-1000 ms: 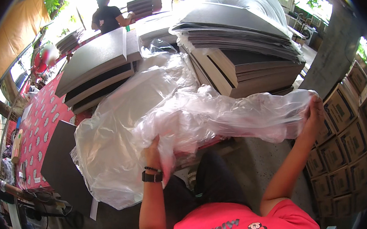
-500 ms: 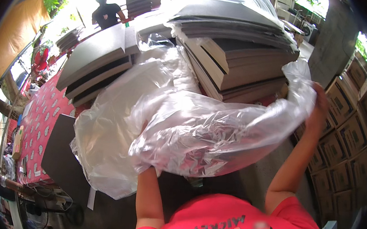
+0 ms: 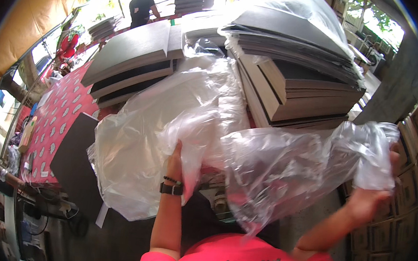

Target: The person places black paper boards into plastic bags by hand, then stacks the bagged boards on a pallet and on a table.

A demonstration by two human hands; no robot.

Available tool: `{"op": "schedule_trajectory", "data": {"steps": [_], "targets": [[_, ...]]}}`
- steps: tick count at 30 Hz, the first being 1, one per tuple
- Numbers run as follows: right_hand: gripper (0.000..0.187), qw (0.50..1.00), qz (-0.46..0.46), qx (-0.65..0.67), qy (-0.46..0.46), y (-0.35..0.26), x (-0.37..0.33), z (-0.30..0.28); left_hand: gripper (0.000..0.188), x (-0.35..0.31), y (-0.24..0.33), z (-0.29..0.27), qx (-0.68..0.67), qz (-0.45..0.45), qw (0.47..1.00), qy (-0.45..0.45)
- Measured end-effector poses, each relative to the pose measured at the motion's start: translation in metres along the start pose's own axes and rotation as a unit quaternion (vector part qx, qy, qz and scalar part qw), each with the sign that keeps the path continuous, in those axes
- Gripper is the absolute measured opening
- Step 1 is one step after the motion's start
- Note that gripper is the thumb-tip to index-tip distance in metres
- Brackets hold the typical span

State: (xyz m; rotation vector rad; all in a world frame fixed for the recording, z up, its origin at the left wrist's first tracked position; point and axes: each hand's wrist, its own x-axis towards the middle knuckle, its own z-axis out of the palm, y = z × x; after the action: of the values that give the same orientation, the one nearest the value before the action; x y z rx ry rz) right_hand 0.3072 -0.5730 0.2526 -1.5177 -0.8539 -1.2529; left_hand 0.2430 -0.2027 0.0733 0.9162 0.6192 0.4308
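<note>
A clear plastic bag (image 3: pixel 286 162) is stretched out to the right, wrinkled, its lower corner hanging over my shirt. My right hand (image 3: pixel 367 204) is closed on its bunched far end, slightly blurred. My left hand (image 3: pixel 175 163), wearing a dark watch and a beaded bracelet, is at the near side of a pile of clear plastic bags (image 3: pixel 126 163). A raised fold of plastic lies against its fingers, which seem to pinch it; they are partly hidden. The pile spreads over the table between two stacks of boards.
Dark grey board stacks stand left (image 3: pixel 131 56) and right (image 3: pixel 316 92), the right one topped with plastic. A pink patterned cloth (image 3: pixel 63 122) covers the table's left side, where a dark board (image 3: pixel 75 156) leans. Cardboard boxes (image 3: pixel 390 221) line the right. Another person (image 3: pixel 141 8) stands at the back.
The bag has come away from my left hand and swung right, held by my right hand, which has moved right and lower. My left hand now shows at the pile. The view has shifted slightly.
</note>
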Motion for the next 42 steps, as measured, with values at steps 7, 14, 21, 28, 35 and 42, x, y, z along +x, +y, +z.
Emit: {"op": "schedule_trajectory", "data": {"steps": [7,14,21,28,35,42], "targets": [[0.033,0.515,0.073,0.085,-0.85,-0.002,-0.233,0.13,0.047,0.013,-0.005,-0.008,-0.082,-0.027,0.995,-0.044],[0.042,0.714,0.316,0.177,-0.599,0.013,-0.127,0.181,0.048,0.0,-0.004,-0.016,-0.123,-0.04,0.989,-0.069],[0.067,0.704,0.092,0.117,-0.694,-0.05,-0.187,0.239,0.044,0.032,-0.036,-0.082,-0.086,-0.076,0.988,-0.102],[0.071,0.795,0.019,0.29,-0.532,0.008,-0.151,0.223,0.021,-0.002,-0.016,-0.006,0.542,0.252,0.798,0.077],[0.068,0.841,0.023,0.234,-0.488,0.015,-0.085,0.203,0.013,-0.086,0.055,0.032,0.526,0.451,0.683,-0.23],[0.059,0.83,0.003,0.204,-0.519,-0.016,-0.068,0.177,0.01,-0.115,0.054,0.024,0.579,0.405,0.655,-0.267]]}}
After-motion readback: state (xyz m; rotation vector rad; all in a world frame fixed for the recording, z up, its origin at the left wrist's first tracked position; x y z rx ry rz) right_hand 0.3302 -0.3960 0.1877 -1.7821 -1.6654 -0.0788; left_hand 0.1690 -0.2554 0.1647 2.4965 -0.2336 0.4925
